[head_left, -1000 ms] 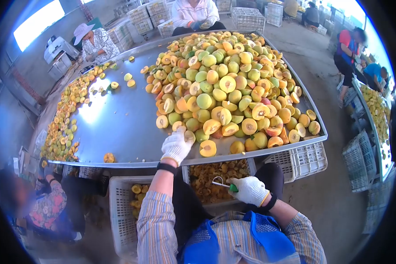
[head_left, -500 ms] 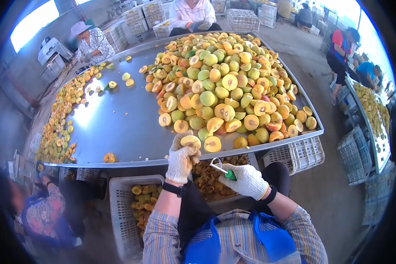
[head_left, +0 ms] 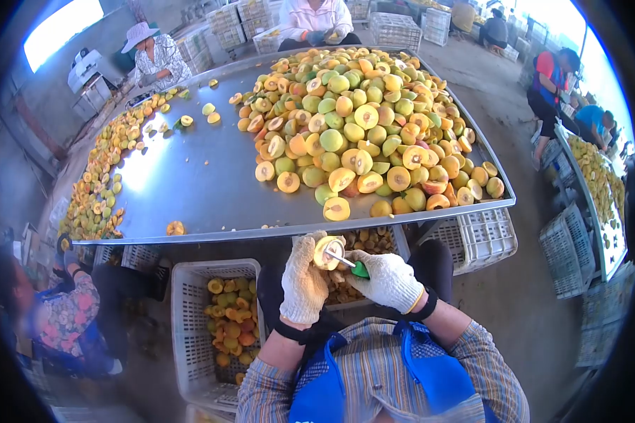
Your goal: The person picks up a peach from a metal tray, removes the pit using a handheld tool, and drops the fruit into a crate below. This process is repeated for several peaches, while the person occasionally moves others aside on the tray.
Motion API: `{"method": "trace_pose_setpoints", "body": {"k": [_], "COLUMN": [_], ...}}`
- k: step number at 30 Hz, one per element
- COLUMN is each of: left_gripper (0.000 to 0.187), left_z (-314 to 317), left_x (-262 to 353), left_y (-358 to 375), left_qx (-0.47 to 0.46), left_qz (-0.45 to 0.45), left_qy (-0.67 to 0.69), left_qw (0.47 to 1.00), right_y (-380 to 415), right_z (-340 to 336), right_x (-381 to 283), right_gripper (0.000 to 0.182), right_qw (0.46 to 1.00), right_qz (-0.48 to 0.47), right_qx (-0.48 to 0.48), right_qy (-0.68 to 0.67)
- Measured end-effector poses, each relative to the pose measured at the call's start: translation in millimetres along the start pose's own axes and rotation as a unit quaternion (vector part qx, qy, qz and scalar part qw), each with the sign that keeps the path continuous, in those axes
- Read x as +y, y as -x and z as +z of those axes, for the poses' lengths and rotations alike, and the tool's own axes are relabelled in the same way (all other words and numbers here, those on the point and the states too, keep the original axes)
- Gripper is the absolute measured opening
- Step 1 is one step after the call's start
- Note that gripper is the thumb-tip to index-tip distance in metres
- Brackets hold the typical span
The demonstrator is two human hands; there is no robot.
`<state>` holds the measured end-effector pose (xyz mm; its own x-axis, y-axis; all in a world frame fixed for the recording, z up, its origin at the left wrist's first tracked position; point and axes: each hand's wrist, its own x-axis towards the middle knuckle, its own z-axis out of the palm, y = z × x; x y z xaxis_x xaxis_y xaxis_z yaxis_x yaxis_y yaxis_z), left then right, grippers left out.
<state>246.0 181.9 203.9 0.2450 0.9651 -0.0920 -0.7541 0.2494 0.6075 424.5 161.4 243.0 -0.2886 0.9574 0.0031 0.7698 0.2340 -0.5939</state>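
Observation:
My left hand (head_left: 304,282), in a whitish glove, holds a halved yellow fruit (head_left: 328,252) with its cut face turned to the right. My right hand (head_left: 389,280), also gloved, grips the green handle of a metal-looped tool (head_left: 358,268). The tool's metal end touches the cut face of the fruit. Both hands are close together just below the near edge of the metal table (head_left: 226,204). Beyond them on the table lies a large heap of whole and halved fruit (head_left: 346,120). A single half (head_left: 336,209) sits near the edge.
A white crate (head_left: 180,331) with halved fruit stands at lower left, and a container of brown pieces (head_left: 374,243) is under the hands. Another crate (head_left: 483,240) is beneath the table's right corner. Several people work around; a co-worker (head_left: 63,317) sits at left.
My left hand has come down and toward the right with the fruit, away from the table edge. The tool in my right hand now meets the fruit's cut face. The view has shifted slightly.

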Motion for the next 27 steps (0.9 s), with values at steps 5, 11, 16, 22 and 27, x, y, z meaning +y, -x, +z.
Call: {"method": "trace_pose_setpoints", "body": {"k": [5, 11, 16, 22, 27], "left_gripper": [0.048, 0.052, 0.046, 0.034, 0.036], "left_z": [19, 37, 37, 38, 44], "left_x": [-16, -27, -34, -29, -24], "left_y": [2, -1, -6, -3, -3], "left_qx": [0.019, 0.080, 0.112, 0.024, 0.066], "left_qz": [-0.004, -0.036, -0.042, -0.050, 0.010], "left_qy": [-0.016, 0.023, -0.025, 0.021, -0.121], "left_qw": [1.000, 0.996, 0.993, 0.998, 0.990], "right_y": [12, 18, 24, 27, 25], "right_z": [2, 25, 20, 24, 31], "right_x": [16, 32, 37, 30, 32], "right_gripper": [0.033, 0.029, 0.029, 0.026, 0.019], "right_qw": [1.000, 0.991, 0.999, 0.998, 0.979], "right_qz": [0.003, 0.077, -0.014, 0.029, 0.018], "right_qx": [0.009, -0.068, -0.016, -0.049, -0.146], "right_qy": [-0.006, -0.085, -0.037, -0.029, -0.142]}}
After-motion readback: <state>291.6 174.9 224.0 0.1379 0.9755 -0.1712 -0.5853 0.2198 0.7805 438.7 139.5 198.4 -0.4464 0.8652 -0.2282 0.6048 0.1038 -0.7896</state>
